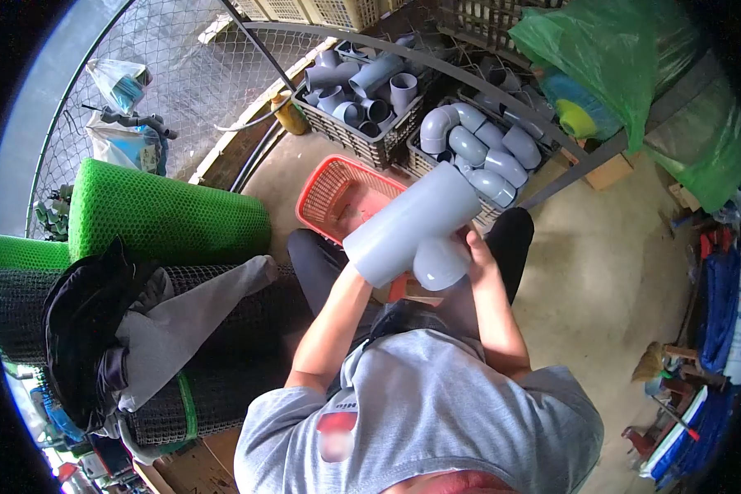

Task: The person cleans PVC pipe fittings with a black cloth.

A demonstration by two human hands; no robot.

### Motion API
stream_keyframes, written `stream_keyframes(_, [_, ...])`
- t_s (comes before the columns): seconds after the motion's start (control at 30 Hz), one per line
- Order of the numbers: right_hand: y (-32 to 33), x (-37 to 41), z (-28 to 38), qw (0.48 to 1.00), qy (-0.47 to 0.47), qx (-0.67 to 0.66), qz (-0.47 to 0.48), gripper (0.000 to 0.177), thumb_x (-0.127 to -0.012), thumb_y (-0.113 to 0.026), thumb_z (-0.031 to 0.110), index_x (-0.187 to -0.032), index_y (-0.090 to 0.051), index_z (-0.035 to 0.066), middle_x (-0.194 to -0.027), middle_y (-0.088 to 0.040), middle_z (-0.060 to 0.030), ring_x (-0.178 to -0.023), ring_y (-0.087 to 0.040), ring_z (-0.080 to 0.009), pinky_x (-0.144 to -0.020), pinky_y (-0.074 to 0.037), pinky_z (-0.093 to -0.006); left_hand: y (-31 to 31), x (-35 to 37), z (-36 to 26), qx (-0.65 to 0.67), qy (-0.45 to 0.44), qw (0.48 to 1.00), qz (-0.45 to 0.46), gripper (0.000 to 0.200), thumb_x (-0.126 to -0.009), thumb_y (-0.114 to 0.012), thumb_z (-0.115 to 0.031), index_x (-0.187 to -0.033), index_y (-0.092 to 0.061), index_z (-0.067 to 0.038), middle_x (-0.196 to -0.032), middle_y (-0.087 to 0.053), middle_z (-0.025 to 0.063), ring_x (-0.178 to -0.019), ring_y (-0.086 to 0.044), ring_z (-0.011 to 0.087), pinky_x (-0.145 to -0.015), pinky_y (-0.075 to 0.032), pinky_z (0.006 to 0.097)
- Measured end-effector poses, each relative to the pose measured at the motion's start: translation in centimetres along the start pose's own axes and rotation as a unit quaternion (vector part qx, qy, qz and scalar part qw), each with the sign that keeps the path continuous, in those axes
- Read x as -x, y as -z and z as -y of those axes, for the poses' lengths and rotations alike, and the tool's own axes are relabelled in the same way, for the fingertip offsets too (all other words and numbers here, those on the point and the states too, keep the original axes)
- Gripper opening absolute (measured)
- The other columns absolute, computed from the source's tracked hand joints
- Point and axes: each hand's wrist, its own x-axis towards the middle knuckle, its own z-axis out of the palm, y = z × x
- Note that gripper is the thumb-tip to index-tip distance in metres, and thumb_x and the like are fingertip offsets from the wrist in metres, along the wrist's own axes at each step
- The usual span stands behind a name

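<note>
Pipe (403,226) | right hand (482,260), partly curled, grips its side | left hand (355,277) mostly hidden, grip unclear | two-sided support likely steadies bulk

Both bare forearms (329,333) reach away, slightly converging, the left hand (354,277) mostly hidden, the right hand (481,257) partly visible with its thumb raised.

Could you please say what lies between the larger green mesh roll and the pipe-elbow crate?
In the head view, the red basket lies between the larger green mesh roll and the pipe-elbow crate.
</note>
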Motion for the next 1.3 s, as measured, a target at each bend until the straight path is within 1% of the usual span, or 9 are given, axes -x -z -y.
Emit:
stream_keyframes(0.07, [0.6, -1.2, 1.0, 0.984, 0.005, 0.177, -0.033, 0.098, -0.07, -0.089, 0.057, -0.141, -0.051, 0.001, -0.128, -0.063, -0.0072, -0.118, -0.061, -0.02, -0.102, -0.05, -0.0373, -0.1, 1.1, 0.5, 0.024, 0.014, 0.999, 0.018, 0.062, -0.096, -0.07, -0.013, -0.151, -0.044, -0.001, -0.143, -0.057, 0.0135, -0.129, -0.057, 0.025, -0.108, -0.047, 0.0373])
stream_keyframes(0.4, [-1.3, -1.1, 3.8, 0.979, 0.062, 0.189, -0.046, 0.096, -0.072, -0.088, 0.054, -0.142, -0.048, 0.001, -0.124, -0.061, -0.0078, -0.115, -0.06, -0.0203, -0.098, -0.05, -0.0385, -1.2, 4.6, -4.3, 0.173, 0.077, 0.982, 0.011, 0.067, -0.093, -0.071, -0.011, -0.153, -0.042, 0.001, -0.145, -0.055, 0.0147, -0.127, -0.059, 0.0228, -0.107, -0.048, 0.0398])
stream_keyframes(0.53, [-1.6, -1.3, 4.0, 0.975, 0.113, 0.163, -0.1, 0.083, -0.078, -0.084, 0.051, -0.136, -0.053, 0.0, -0.12, -0.063, -0.0077, -0.11, -0.062, -0.0197, -0.095, -0.05, -0.0369, 0.8, 6.5, -3.4, 0.273, 0.209, 0.917, -0.202, 0.06, -0.09, -0.07, -0.012, -0.145, -0.05, 0.002, -0.138, -0.061, 0.0175, -0.124, -0.061, 0.0258, -0.106, -0.05, 0.0436])
stream_keyframes(0.6, [0.1, -1.6, 4.0, 0.978, 0.094, 0.135, -0.126, 0.085, -0.079, -0.084, 0.05, -0.139, -0.05, 0.0, -0.12, -0.061, -0.0074, -0.111, -0.061, -0.0201, -0.096, -0.05, -0.0376, 1.8, 8.7, -4.6, 0.437, 0.112, 0.835, -0.316, 0.051, -0.092, -0.062, -0.023, -0.137, -0.056, 0.002, -0.13, -0.066, 0.0191, -0.117, -0.066, 0.032, -0.102, -0.053, 0.0487])
stream_keyframes(0.77, [-2.0, -1.7, 4.6, 0.961, 0.092, 0.206, -0.163, 0.083, -0.077, -0.085, 0.046, -0.139, -0.051, 0.002, -0.12, -0.062, -0.0072, -0.11, -0.061, -0.02, -0.095, -0.05, -0.0365, 3.3, 6.5, -9.2, 0.054, -0.049, 0.964, -0.257, 0.062, -0.086, -0.066, -0.031, -0.139, -0.052, -0.001, -0.137, -0.06, 0.0147, -0.128, -0.058, 0.0292, -0.109, -0.046, 0.042])
stream_keyframes(0.83, [-3.6, -1.7, 3.1, 0.954, 0.1, 0.25, -0.13, 0.084, -0.073, -0.09, 0.033, -0.14, -0.05, 0.002, -0.124, -0.062, -0.0082, -0.111, -0.061, -0.0191, -0.097, -0.05, -0.0353, -0.8, 3.8, -12.2, -0.28, -0.013, 0.935, -0.216, 0.068, -0.075, -0.072, -0.017, -0.136, -0.049, 0.003, -0.132, -0.061, 0.0178, -0.119, -0.062, 0.0317, -0.103, -0.05, 0.0431])
stream_keyframes(0.87, [-3.4, -1.9, 2.0, 0.956, 0.12, 0.252, -0.091, 0.085, -0.073, -0.09, 0.027, -0.142, -0.048, 0.002, -0.125, -0.062, -0.0087, -0.112, -0.061, -0.0185, -0.099, -0.049, -0.0359, -0.1, 2.3, -10.7, -0.549, -0.131, 0.82, -0.09, 0.071, -0.074, -0.075, -0.018, -0.136, -0.047, 0.003, -0.132, -0.06, 0.0225, -0.12, -0.061, 0.0398, -0.102, -0.049, 0.0454])
stream_keyframes(1.1, [-4.7, -0.8, 1.2, 0.927, 0.175, 0.326, -0.065, 0.087, -0.073, -0.092, 0.03, -0.14, -0.046, 0.001, -0.131, -0.06, -0.0106, -0.12, -0.059, -0.0195, -0.104, -0.047, -0.0359, -3.8, -2.1, -9.9, -0.366, -0.085, 0.923, -0.082, 0.06, -0.076, -0.076, -0.021, -0.13, -0.058, -0.003, -0.133, -0.061, 0.0215, -0.116, -0.062, 0.0415, -0.102, -0.05, 0.0454])
stream_keyframes(1.3, [-3.2, -0.2, 5.2, 0.911, 0.194, 0.334, -0.143, 0.081, -0.07, -0.092, 0.022, -0.136, -0.051, 0.001, -0.123, -0.063, -0.0104, -0.109, -0.065, -0.021, -0.097, -0.052, -0.0372, -2.1, 0.0, -6.1, -0.512, -0.097, 0.832, -0.189, 0.044, -0.078, -0.074, -0.027, -0.113, -0.069, -0.002, -0.144, -0.047, 0.0261, -0.134, -0.047, 0.0455, -0.113, -0.04, 0.0495])
